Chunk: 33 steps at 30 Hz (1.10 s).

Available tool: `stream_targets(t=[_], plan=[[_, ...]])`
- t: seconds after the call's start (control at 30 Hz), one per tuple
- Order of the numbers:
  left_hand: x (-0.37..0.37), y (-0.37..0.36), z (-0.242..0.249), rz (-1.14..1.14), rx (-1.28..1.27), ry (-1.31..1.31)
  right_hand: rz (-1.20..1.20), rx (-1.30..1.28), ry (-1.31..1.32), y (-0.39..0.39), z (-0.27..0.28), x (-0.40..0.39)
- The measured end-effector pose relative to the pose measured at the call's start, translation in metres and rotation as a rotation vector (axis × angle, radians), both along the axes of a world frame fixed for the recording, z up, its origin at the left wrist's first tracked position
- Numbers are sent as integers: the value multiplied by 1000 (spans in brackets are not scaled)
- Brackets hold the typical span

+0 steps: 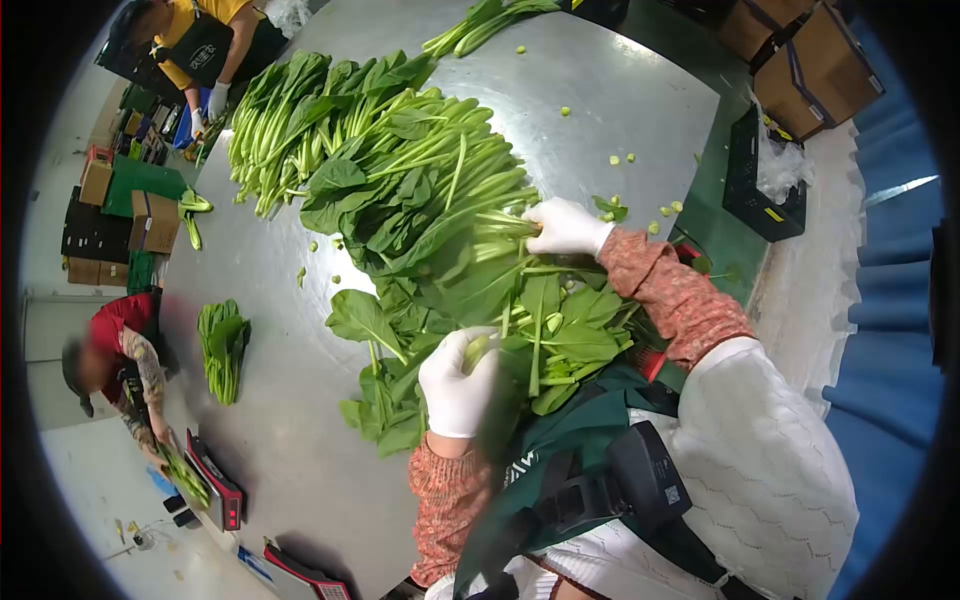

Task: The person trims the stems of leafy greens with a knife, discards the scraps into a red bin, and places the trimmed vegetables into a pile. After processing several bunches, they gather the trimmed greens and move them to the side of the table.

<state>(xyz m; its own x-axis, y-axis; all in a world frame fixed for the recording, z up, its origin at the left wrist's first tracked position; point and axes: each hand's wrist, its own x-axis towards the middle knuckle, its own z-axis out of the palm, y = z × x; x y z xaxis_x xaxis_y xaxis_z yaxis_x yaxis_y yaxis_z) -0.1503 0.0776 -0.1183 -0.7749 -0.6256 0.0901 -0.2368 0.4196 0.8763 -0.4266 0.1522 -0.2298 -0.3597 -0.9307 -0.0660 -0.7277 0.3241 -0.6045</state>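
My right hand [567, 228], in a white glove, is closed on the pale stem ends of some leafy greens [497, 232]; their leaves reach down and left, partly blurred. My left hand [456, 388], also gloved, has its fingers curled around a green leaf [478, 352] close to my apron. A blurred leaf hangs beside that hand, and its exact hold is partly hidden. Loose leafy greens [572, 335] lie between my hands and against my apron. Beyond them, a long heap of leafy greens [400, 150] spreads over the metal table [290, 460].
Cut stem pieces [615, 160] dot the table. A separate bunch of greens [223, 350] lies at left. One person [125, 350] holds greens over a red scale [215, 485]; another person [215, 50] works at the far end. A black crate [765, 180] stands right, near cardboard boxes [820, 70].
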Motion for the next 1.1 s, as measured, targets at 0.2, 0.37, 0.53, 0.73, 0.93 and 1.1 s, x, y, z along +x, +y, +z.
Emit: stream_targets(t=[0.2, 0.37, 0.53, 0.73, 0.93, 1.1], plan=[[16, -12, 13, 131, 9, -17, 12, 43, -848, 37, 100, -5], [29, -21, 37, 587, -154, 239, 134, 215, -874, 67, 135, -5], [54, -40, 64, 835, -260, 475, 633, 128, -494, 43, 108, 47], [63, -37, 57, 841, -184, 425, 10, -95, 201, 5, 5, 29], [70, -35, 44, 773, -277, 363, -31, 128, 216, -18, -6, 28], [86, -36, 49, 842, -157, 345, -115, -288, -211, -2, 55, 20]])
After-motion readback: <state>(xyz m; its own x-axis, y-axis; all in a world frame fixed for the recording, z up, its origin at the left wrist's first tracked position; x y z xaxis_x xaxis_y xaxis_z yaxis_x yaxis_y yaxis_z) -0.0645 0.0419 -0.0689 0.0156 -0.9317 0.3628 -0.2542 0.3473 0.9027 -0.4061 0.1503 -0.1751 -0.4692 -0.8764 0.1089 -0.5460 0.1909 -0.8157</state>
